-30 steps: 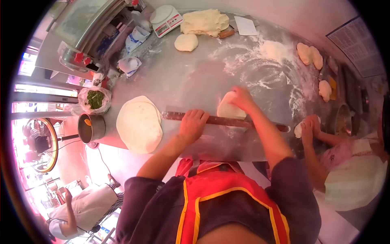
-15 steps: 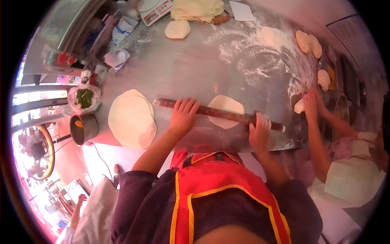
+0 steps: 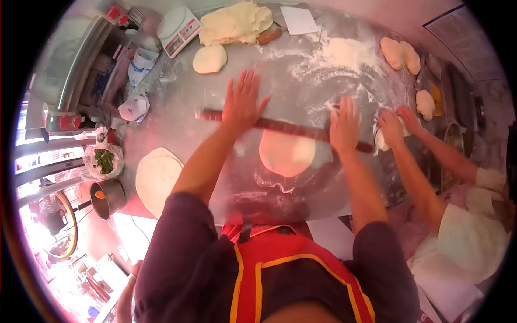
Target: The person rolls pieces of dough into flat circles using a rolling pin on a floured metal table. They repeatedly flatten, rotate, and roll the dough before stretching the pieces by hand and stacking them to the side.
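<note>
A long dark rolling pin [image 3: 293, 129] lies across the far edge of a round flat dough sheet [image 3: 287, 154]. My left hand [image 3: 241, 103] presses flat on the pin's left part, fingers stretched forward and thumb apart. On the right part rests my right hand [image 3: 345, 126], also flat with its fingers extended; both are slightly blurred. Part of the pin is hidden under each palm. Left of my left forearm, larger rolled dough sheets [image 3: 157, 180] lie stacked and partly covered by my arm.
At right, a co-worker's hands [image 3: 396, 125] press a dough piece. Dough lumps [image 3: 399, 54] sit beyond them, near scattered flour [image 3: 347, 54]. Along the back are a scale [image 3: 179, 32], a big dough mass [image 3: 234, 24] and a dough ball [image 3: 209, 58]. A metal pot [image 3: 107, 199] stands left.
Both hands have gone from curled around the pin to flat on it, pushing it forward to the sheet's far edge. The dough sheet appears larger. The co-worker's hands now press dough on the table.
</note>
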The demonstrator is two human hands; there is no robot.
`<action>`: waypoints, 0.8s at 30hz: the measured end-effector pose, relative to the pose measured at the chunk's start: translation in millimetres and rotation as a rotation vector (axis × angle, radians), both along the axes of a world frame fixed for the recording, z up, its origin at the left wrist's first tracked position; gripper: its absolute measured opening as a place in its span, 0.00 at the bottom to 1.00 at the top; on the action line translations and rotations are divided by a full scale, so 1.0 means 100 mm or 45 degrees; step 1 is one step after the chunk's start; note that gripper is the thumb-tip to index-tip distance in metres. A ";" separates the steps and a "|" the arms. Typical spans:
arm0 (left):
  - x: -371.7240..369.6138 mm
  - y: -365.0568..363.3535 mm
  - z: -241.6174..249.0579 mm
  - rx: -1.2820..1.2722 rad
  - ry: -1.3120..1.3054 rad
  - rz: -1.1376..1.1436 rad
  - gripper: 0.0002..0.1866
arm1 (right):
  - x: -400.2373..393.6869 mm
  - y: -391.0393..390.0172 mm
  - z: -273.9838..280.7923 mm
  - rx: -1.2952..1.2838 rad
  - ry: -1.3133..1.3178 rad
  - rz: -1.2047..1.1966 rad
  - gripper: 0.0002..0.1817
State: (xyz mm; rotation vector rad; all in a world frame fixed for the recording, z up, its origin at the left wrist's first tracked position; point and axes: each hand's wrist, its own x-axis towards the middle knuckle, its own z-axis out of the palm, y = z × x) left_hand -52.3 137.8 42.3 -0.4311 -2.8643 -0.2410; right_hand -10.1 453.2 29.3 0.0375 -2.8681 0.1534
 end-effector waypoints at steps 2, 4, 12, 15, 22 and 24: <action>0.66 -0.13 -0.05 0.027 -0.103 -0.009 0.39 | 0.71 -0.07 0.06 -0.051 -0.078 0.104 0.34; 1.36 -0.30 -0.04 0.099 -0.357 -0.055 0.39 | 1.51 -0.19 0.19 -0.209 -0.137 0.152 0.36; 1.17 -0.46 0.01 0.152 -0.111 -0.083 0.32 | 1.33 -0.08 0.14 -0.059 -0.215 0.020 0.30; 1.89 -0.57 0.05 0.138 -0.273 -0.035 0.36 | 2.10 -0.17 0.18 -0.176 -0.198 0.077 0.31; 1.64 -0.49 -0.09 0.006 -0.397 0.029 0.38 | 1.92 -0.18 0.13 -0.081 -0.233 0.023 0.33; 1.01 -0.32 0.05 -0.024 -0.269 0.016 0.36 | 1.30 -0.09 0.13 0.060 -0.189 0.000 0.32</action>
